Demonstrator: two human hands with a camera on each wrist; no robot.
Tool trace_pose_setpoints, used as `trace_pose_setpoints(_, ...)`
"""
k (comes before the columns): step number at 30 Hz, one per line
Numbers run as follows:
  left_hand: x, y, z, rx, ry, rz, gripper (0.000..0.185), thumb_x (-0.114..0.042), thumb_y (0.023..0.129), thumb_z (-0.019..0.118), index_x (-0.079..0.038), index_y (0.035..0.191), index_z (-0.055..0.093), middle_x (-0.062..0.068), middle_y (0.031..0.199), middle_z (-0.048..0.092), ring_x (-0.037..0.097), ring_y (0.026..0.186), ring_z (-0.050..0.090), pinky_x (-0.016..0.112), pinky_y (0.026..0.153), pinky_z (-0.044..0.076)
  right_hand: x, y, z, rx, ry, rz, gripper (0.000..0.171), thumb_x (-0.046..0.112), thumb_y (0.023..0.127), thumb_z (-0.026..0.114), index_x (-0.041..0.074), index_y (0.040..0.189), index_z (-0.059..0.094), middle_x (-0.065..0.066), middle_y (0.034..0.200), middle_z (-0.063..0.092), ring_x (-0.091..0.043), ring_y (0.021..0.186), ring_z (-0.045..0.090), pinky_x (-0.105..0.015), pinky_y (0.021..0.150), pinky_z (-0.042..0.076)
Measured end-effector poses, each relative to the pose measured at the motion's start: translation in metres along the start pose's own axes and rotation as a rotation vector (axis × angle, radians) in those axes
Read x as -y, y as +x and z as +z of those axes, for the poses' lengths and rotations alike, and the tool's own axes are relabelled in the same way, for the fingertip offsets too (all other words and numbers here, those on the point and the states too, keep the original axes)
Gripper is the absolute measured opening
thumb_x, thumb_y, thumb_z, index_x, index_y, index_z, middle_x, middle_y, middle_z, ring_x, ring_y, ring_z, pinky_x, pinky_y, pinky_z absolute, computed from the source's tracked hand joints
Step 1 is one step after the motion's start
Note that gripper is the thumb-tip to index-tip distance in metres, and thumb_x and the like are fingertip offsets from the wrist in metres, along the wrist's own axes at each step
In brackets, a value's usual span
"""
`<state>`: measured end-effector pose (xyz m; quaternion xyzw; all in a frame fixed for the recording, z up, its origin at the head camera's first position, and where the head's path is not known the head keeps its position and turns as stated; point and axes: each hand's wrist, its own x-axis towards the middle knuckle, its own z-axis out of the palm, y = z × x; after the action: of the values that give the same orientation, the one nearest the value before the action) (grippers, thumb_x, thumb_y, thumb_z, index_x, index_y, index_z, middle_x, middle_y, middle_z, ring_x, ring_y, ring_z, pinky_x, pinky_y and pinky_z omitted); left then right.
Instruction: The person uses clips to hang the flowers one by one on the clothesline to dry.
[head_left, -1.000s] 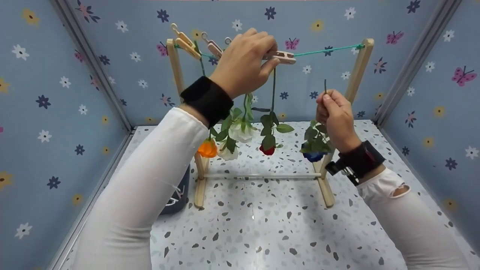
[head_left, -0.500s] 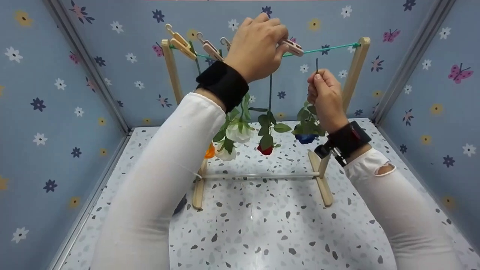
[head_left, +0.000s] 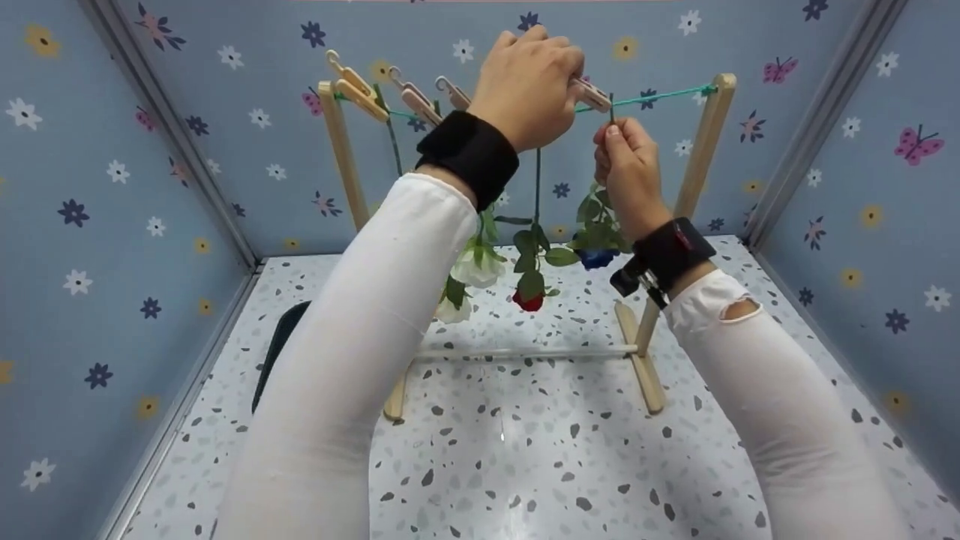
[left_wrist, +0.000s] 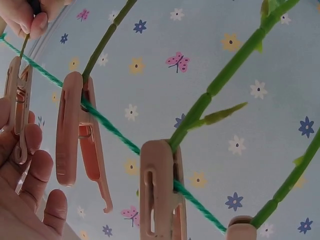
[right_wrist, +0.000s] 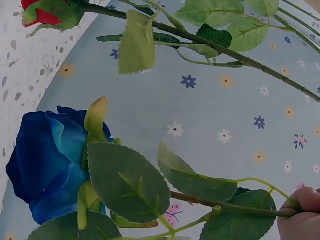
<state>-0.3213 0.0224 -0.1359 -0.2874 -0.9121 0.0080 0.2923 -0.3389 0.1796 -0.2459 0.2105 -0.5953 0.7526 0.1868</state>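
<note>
A blue rose comes up to the clothespin

The left hand [head_left: 531, 90] squeezes a clothespin [head_left: 594, 94] on the green string [head_left: 660, 96]. Just right of that clothespin, the right hand [head_left: 628, 174] pinches the blue rose [head_left: 598, 257] by its stem, flower hanging down. The stem tip [head_left: 611, 109] points straight up, almost touching the clothespin's mouth.

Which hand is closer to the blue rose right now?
Right. The right hand pinches the blue rose by its stem; the left hand is up at a clothespin.
</note>
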Motion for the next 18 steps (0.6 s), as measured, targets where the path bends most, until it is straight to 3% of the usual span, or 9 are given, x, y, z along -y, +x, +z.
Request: trace_pose_setpoints(18, -0.003, 0.013, 0.007, 0.124, 0.043, -0.038, 0.037, -0.025, 0.095, 0.024, -0.018, 0.115, 0.054, -0.001, 0.111, 0.053, 0.019, 0.105, 0.044, 0.036, 0.093, 0.028, -0.01, 0.009, 0.008, 0.012, 0.033, -0.028, 0.023, 0.015, 0.096, 0.034, -0.002, 0.089, 0.047, -0.008, 0.063, 0.029, -0.016, 0.049, 0.025, -0.026, 0.044, 0.02)
